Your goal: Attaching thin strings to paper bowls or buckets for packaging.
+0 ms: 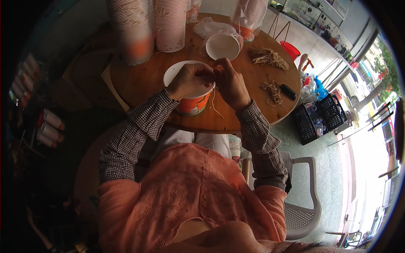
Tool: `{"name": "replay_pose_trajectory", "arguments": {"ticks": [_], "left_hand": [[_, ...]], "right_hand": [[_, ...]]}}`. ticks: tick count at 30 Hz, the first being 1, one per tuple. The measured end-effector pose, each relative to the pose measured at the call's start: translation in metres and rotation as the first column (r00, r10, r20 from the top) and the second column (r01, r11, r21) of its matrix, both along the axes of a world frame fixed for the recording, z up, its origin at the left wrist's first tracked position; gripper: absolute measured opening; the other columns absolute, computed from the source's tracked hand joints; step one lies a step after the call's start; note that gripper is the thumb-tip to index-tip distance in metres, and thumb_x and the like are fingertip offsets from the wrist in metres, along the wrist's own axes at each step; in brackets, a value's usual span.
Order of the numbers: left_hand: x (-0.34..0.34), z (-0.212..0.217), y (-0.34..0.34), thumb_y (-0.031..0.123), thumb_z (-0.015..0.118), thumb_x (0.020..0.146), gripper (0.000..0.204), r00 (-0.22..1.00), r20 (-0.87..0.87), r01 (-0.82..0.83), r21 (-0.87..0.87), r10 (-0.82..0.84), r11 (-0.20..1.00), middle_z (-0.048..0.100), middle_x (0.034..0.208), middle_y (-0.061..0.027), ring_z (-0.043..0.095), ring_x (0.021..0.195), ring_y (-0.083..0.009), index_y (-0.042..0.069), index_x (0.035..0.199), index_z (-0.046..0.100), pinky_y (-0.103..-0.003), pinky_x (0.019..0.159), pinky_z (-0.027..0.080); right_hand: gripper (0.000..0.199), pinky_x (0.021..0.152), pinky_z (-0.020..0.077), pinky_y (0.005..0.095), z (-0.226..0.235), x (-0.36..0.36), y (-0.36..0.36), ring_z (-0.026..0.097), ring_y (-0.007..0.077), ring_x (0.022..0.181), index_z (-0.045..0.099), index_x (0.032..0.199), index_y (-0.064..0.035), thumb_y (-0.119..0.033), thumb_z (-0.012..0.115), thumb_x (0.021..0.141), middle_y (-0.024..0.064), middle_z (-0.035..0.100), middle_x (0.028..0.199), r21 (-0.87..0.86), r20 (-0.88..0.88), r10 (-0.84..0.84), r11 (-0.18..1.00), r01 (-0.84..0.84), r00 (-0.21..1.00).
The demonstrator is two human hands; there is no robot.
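An orange-and-white paper bucket (192, 105) stands upright at the near edge of the round wooden table, its white inside facing up. My left hand (190, 80) is over the bucket's mouth with its fingers pinched together. Close beside it, my right hand (231, 86) is closed too, its bent fingertips meeting the left ones above the right side of the rim. A thin pale string (214, 103) hangs from between the fingertips, down past the bucket's side to the tabletop. The part of the string within my fingers is hidden.
Tall stacks of paper buckets (170, 25) line the table's far side. A white bucket in clear plastic (222, 47) lies beyond my hands. Loose string bundles (269, 58) and a dark oblong object (288, 92) are at right. Black crates (318, 118) and a grey chair (310, 189) stand beside the table.
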State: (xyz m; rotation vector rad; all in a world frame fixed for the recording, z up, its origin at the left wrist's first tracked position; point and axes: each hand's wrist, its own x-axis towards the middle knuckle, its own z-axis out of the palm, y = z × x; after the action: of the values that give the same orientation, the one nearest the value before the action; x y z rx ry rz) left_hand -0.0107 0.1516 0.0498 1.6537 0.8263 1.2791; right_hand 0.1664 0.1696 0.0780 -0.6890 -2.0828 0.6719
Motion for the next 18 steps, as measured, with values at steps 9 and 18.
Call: {"name": "replay_pose_trajectory", "arguments": {"ticks": [9,18], "left_hand": [[0.012,-0.015,-0.019,0.013,0.067,0.081,0.013,0.786,-0.436,-0.314,0.330,0.439,0.890,0.067,0.083,-0.0100,0.066,0.073,-0.0212,0.002,0.083,0.063,-0.033,0.065,0.051],[0.012,-0.024,-0.031,0.011,0.065,0.081,0.010,0.682,-0.512,-0.305,0.451,0.523,0.839,0.061,0.073,-0.0103,0.062,0.071,-0.0258,0.005,0.083,0.058,-0.035,0.068,0.049]], "right_hand": [[0.014,0.039,0.0346,0.0229,0.004,0.011,0.034,0.045,0.0066,0.046,0.053,0.106,-0.0058,-0.007,0.054,0.092,-0.0015,0.049,0.058,-0.205,-0.276,0.031,0.975,-0.091,0.961],[0.018,0.043,0.0375,0.0223,0.053,0.050,0.010,0.049,0.0085,0.048,0.055,0.107,-0.0037,-0.014,0.057,0.093,0.0016,0.054,0.064,-0.444,-0.351,0.169,0.836,-0.322,0.921]]}}
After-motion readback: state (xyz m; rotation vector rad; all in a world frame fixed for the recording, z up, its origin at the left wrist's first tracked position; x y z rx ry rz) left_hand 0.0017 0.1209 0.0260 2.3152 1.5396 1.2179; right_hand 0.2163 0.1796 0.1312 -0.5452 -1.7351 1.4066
